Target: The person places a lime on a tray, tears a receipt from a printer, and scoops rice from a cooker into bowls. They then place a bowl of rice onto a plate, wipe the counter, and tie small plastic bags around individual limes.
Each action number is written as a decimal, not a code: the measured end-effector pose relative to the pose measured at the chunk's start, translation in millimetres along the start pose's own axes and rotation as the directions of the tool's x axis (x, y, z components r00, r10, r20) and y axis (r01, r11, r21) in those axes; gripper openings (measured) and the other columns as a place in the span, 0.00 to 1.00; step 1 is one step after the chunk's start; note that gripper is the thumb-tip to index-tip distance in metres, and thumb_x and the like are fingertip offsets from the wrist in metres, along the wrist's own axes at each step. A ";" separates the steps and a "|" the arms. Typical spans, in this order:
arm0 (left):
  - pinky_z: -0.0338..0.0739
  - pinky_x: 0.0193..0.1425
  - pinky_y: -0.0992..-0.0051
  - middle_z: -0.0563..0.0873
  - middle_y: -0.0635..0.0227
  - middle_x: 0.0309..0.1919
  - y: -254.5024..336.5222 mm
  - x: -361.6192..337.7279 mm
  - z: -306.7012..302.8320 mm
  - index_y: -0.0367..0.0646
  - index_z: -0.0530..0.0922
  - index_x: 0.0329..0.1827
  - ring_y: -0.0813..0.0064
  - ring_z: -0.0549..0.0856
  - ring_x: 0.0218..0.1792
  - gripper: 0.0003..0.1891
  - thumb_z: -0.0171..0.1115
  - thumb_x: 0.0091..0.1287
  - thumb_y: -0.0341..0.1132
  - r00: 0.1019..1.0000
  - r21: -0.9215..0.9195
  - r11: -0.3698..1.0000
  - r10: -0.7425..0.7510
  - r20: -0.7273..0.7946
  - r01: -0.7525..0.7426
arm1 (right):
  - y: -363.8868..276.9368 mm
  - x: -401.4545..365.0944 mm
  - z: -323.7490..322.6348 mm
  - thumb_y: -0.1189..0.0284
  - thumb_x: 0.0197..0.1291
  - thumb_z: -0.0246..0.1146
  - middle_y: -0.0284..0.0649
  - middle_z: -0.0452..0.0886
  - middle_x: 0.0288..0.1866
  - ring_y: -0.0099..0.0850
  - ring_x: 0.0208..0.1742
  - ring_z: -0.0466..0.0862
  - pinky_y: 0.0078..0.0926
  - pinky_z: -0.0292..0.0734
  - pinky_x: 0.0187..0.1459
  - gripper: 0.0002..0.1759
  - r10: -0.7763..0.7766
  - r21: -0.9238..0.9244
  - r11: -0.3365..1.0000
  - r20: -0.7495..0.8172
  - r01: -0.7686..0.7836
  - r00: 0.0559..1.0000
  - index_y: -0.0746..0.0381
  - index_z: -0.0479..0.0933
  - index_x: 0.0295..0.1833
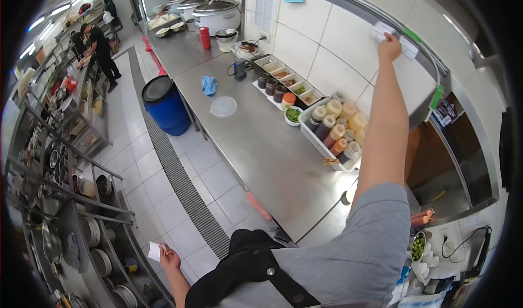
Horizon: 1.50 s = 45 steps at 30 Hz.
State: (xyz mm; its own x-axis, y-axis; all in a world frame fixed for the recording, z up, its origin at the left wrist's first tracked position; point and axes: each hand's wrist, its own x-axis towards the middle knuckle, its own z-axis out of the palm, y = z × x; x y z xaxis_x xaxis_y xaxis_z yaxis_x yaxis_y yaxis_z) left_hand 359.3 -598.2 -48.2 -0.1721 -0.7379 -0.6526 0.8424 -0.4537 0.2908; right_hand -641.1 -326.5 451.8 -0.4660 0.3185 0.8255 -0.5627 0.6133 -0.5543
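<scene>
The long stainless steel counter runs away from me, smooth and dull grey, under a wall of glossy white square tiles. On the floor beside the counter stands a round blue plastic barrel with a black lid. A curved metal rail crosses the tiles high up. Against the wall on the counter sits a white rectangular tub packed with upright squeeze bottles. Farther along lie a flat, round, translucent lid and a crumpled blue cloth.

My right hand is stretched up at arm's length to the rail, fingers bent against a small white ticket hanging there. I cannot tell whether they pinch it or only press it.

My left hand hangs low by my hip above the floor tiles, fingers closed on a thin white paper slip.
</scene>
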 end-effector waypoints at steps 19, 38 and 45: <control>0.71 0.24 0.89 0.79 0.79 0.29 -26.3 263.8 313.3 0.45 0.81 0.55 0.91 0.74 0.24 0.10 0.60 0.76 0.35 0.909 0.433 0.836 -0.409 0.079 0.339 | -119.2 -227.9 121.3 0.54 0.62 0.72 0.46 0.83 0.54 0.46 0.62 0.74 0.49 0.67 0.63 0.24 -0.476 -0.209 0.878 -0.298 0.430 0.827 0.60 0.83 0.54; 0.78 0.31 0.84 0.83 0.71 0.33 306.1 456.7 455.8 0.32 0.80 0.56 0.85 0.79 0.28 0.21 0.55 0.78 0.45 0.865 0.499 0.851 -0.367 0.343 0.163 | -756.9 -938.7 327.8 0.83 0.50 0.70 0.48 0.76 0.70 0.54 0.76 0.66 0.46 0.64 0.72 0.09 -0.867 0.684 0.484 0.293 -0.546 -0.403 0.62 0.79 0.36; 0.81 0.34 0.77 0.83 0.64 0.32 444.2 627.5 207.1 0.40 0.79 0.39 0.74 0.82 0.31 0.04 0.66 0.67 0.29 0.859 -0.060 0.925 0.323 -0.396 -0.375 | -539.5 -1075.7 503.4 0.62 0.50 0.74 0.56 0.78 0.62 0.54 0.64 0.76 0.41 0.73 0.64 0.23 0.157 0.495 0.728 0.553 0.475 -0.818 0.66 0.83 0.47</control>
State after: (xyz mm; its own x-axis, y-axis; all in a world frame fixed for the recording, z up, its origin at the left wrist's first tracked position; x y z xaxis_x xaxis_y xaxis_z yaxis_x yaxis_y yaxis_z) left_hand 519.7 -1366.2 -183.6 0.3268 -0.5830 -0.7439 0.8741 -0.1128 0.4724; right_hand -180.0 -1363.9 -190.8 -0.0852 -0.5640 -0.8214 -0.9687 0.2397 -0.0641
